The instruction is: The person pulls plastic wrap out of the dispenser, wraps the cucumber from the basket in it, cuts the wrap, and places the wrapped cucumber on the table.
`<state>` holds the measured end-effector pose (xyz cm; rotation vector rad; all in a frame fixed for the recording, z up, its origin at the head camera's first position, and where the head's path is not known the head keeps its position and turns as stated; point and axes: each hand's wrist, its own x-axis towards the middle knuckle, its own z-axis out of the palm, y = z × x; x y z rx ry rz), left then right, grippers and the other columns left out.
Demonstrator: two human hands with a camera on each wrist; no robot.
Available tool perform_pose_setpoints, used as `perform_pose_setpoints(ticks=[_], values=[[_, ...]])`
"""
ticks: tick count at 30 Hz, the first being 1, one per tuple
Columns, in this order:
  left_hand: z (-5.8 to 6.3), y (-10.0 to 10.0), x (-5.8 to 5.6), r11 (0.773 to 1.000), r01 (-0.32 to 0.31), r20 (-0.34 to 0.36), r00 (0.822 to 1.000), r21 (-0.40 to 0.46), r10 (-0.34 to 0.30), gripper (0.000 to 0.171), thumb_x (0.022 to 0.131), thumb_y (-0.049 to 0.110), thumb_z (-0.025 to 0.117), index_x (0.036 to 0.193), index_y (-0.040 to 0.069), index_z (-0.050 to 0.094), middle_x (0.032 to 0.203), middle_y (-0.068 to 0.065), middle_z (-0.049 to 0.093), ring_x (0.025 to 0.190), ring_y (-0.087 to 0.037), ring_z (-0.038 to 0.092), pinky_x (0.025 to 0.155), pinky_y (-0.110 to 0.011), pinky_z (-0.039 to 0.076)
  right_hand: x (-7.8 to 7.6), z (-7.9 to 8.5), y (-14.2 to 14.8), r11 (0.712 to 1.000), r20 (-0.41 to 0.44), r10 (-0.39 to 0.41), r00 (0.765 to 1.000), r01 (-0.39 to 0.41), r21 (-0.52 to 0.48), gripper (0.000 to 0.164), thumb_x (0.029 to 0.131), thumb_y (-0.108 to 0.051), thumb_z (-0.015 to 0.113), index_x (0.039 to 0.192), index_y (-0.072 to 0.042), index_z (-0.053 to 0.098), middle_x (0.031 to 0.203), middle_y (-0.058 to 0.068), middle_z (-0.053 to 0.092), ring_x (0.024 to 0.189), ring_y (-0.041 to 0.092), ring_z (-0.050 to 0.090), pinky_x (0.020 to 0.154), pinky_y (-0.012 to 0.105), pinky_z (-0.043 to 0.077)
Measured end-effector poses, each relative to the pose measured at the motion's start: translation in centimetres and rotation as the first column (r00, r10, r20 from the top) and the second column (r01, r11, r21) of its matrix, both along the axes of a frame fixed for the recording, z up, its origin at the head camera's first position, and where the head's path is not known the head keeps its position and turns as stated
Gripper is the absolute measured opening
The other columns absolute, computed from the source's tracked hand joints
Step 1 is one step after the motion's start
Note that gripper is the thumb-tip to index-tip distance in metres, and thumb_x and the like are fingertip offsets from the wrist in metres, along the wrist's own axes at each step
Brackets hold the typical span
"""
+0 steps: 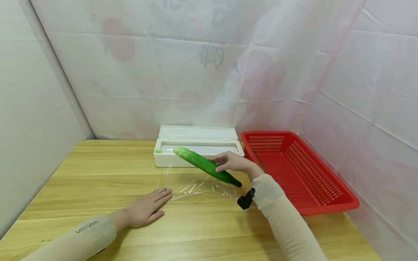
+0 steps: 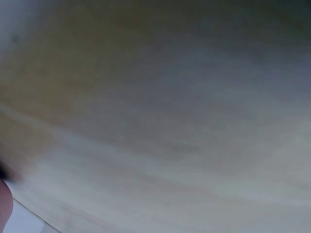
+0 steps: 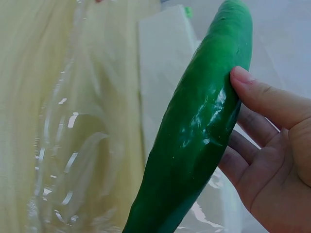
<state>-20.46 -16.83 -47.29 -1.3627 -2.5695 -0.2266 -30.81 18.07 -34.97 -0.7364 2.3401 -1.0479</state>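
A long green cucumber (image 1: 203,164) is held in my right hand (image 1: 232,162), tilted, with its pale end up to the left. In the right wrist view the thumb lies along one side of the cucumber (image 3: 199,121) and the fingers curl behind it. Beneath it, clear plastic wrap (image 1: 192,186) spreads over the table from a white wrap dispenser (image 1: 199,159) whose lid is raised. My left hand (image 1: 147,207) rests flat on the table, its fingertips at the left corner of the wrap. The left wrist view is mostly a blur.
A red plastic basket (image 1: 326,209) stands to the right, with a thin green thing (image 1: 259,160) partly visible inside its left wall. A green slider (image 1: 158,150) sits on the dispenser's left end. White curtains (image 1: 196,72) enclose the wooden table (image 1: 98,174) at the back and sides.
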Motion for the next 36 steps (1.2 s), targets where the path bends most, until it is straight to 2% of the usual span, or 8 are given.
perform_pose_setpoints(ticks=[6,17,21,26,29,33,35,36], values=[[-0.1,0.0,0.0,1.0,0.0,-0.004,1.0,0.001,0.0,0.053,0.098,0.032,0.046,0.141,0.001,0.039,0.146,-0.014,0.04,0.133,-0.032,0.038,0.111,-0.009,-0.011,0.0,-1.6,-0.7,0.998,0.002,-0.03,1.0,0.03,0.048,0.046,0.088,-0.011,0.064,0.132,-0.006,0.053,0.135,0.017,0.053,0.122,0.032,0.052,0.097,0.038,0.048],[-0.3,0.0,-0.2,1.0,-0.016,0.047,0.999,0.0,0.016,0.054,0.099,0.035,0.042,0.143,0.002,0.036,0.148,-0.012,0.037,0.135,-0.031,0.036,0.11,-0.008,-0.011,-0.4,-4.2,-1.5,0.997,-0.045,0.06,0.997,-0.058,0.058,0.042,0.085,-0.007,0.067,0.126,-0.002,0.058,0.13,0.017,0.057,0.119,0.033,0.054,0.096,0.036,0.049],[-0.2,-0.1,-0.2,1.0,-0.022,0.051,0.998,-0.014,0.023,0.055,0.099,0.035,0.041,0.143,0.003,0.035,0.149,-0.011,0.036,0.136,-0.03,0.035,0.114,-0.017,0.008,-0.3,-5.0,-1.8,0.995,-0.02,0.085,0.996,-0.083,0.058,0.043,0.086,-0.009,0.066,0.127,-0.003,0.057,0.131,0.016,0.057,0.121,0.033,0.053,0.097,0.036,0.048],[0.0,0.1,-0.2,0.999,-0.025,0.069,0.997,-0.031,0.027,0.055,0.1,0.035,0.04,0.143,0.002,0.035,0.15,-0.012,0.034,0.137,-0.03,0.034,0.108,-0.032,0.025,-0.2,-5.6,-1.7,0.997,-0.02,0.071,0.997,-0.071,0.038,0.042,0.085,-0.011,0.067,0.125,-0.001,0.058,0.127,0.017,0.059,0.117,0.031,0.056,0.095,0.034,0.049],[0.0,0.1,-0.2,0.999,-0.026,0.077,0.997,-0.027,0.028,0.055,0.099,0.036,0.04,0.143,0.002,0.035,0.15,-0.012,0.034,0.137,-0.03,0.034,0.111,-0.028,0.021,-0.1,-5.7,-1.4,0.998,-0.033,0.061,0.998,-0.06,0.028,0.042,0.085,-0.012,0.068,0.123,0.002,0.058,0.125,0.018,0.06,0.113,0.029,0.059,0.093,0.033,0.051],[-0.1,0.1,-0.2,1.0,-0.025,0.087,0.996,-0.018,0.027,0.056,0.099,0.036,0.04,0.143,0.002,0.035,0.15,-0.012,0.035,0.136,-0.032,0.034,0.114,-0.012,0.001,0.3,-5.5,-1.0,0.997,-0.03,0.07,0.997,-0.069,0.04,0.04,0.085,-0.012,0.068,0.12,0.003,0.06,0.121,0.018,0.063,0.109,0.027,0.061,0.09,0.031,0.052],[0.1,0.1,-0.3,0.999,-0.033,0.101,0.994,-0.027,0.036,0.056,0.099,0.037,0.04,0.143,0.002,0.035,0.15,-0.012,0.034,0.137,-0.032,0.034,0.115,-0.014,0.0,0.4,-5.5,-0.9,0.996,-0.04,0.073,0.997,-0.071,0.056,0.036,0.085,-0.013,0.068,0.118,0.001,0.063,0.118,0.016,0.065,0.107,0.025,0.062,0.09,0.029,0.052],[0.2,0.1,-0.3,0.999,-0.038,0.105,0.994,-0.036,0.042,0.056,0.099,0.038,0.041,0.143,0.002,0.036,0.15,-0.012,0.035,0.136,-0.032,0.034,0.117,-0.019,0.007,0.4,-5.5,-0.9,0.995,-0.048,0.077,0.996,-0.074,0.063,0.035,0.085,-0.013,0.068,0.117,0.0,0.064,0.116,0.015,0.066,0.107,0.024,0.063,0.089,0.028,0.052]])
